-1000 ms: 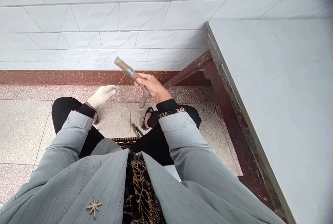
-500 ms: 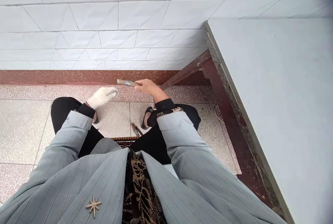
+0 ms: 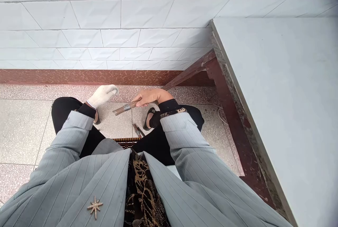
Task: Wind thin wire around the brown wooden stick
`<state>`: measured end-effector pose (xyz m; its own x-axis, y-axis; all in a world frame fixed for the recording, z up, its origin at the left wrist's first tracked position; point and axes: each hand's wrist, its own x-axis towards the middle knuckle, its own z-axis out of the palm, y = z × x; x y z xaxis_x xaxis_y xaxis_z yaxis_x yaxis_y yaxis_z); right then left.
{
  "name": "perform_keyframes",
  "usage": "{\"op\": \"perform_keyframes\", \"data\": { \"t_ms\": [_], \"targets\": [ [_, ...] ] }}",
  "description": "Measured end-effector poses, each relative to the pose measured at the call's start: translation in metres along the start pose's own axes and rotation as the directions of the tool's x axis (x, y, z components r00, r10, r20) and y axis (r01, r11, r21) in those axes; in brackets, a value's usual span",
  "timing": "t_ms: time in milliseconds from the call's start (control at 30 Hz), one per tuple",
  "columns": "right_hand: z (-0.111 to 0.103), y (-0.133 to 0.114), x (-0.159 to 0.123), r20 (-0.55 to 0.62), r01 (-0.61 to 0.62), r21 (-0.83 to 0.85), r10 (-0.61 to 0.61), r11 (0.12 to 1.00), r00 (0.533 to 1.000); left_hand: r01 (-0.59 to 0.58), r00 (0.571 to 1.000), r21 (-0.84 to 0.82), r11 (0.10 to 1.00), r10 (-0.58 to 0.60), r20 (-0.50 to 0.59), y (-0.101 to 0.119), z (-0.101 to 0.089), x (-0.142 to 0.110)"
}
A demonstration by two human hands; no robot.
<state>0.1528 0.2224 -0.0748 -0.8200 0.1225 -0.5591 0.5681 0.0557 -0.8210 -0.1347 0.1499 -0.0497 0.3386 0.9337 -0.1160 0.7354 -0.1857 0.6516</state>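
Observation:
My right hand is closed around a forked wooden stick, whose free end points left and down toward me. Silvery wire is wound in a tight band around the stick, just beyond my fingers. The fork is hidden behind the hand. To the left, my left hand, in a white knitted glove, is closed in a pinch, apart from the stick. The strand of wire between glove and stick is too thin to make out now. Pliers appear to lie on the floor between my feet.
A white-topped table with a dark red frame stands close on my right. Ahead is a white tiled wall with a red-brown skirting. A loose cable lies on the floor near the frame.
My right hand has turned over, swinging the stick's wire-wound end from pointing up and away to pointing down and left. My left hand stays pinched at nearly the same place.

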Motion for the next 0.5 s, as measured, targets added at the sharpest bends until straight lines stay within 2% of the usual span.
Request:
{"op": "perform_keyframes", "data": {
  "t_ms": [100,200,267,333,400,467,500],
  "targets": [
    [0.001,-0.006,-0.004,0.015,0.133,0.086,-0.135,0.987,0.991,0.033,0.999,-0.051,0.998,-0.034,-0.02,-0.003,0.001,0.001],
    [0.003,-0.015,-0.013,-0.024,0.218,0.187,-0.217,0.958,0.976,0.044,0.999,-0.095,0.994,-0.043,0.01,-0.006,0.008,0.003],
    [0.005,-0.02,-0.017,-0.087,0.266,0.248,-0.253,0.931,0.964,0.04,0.998,-0.132,0.99,-0.034,0.047,-0.006,0.013,0.006],
    [0.007,-0.022,-0.019,-0.234,0.352,0.298,-0.289,0.887,0.928,0.039,0.998,-0.183,0.982,-0.028,0.065,-0.004,0.017,0.006],
    [0.008,-0.022,-0.018,-0.47,0.47,0.33,-0.29,0.818,0.834,0.053,0.997,-0.222,0.974,-0.038,0.072,0.0,0.017,0.006],
    [0.007,-0.02,-0.015,-0.686,0.545,0.349,-0.188,0.763,0.703,0.066,0.996,-0.222,0.973,-0.051,0.072,0.005,0.014,0.004],
    [0.007,-0.019,-0.012,-0.752,0.549,0.365,-0.11,0.752,0.649,0.064,0.996,-0.209,0.976,-0.048,0.081,0.007,0.012,0.003]
  ]
}}
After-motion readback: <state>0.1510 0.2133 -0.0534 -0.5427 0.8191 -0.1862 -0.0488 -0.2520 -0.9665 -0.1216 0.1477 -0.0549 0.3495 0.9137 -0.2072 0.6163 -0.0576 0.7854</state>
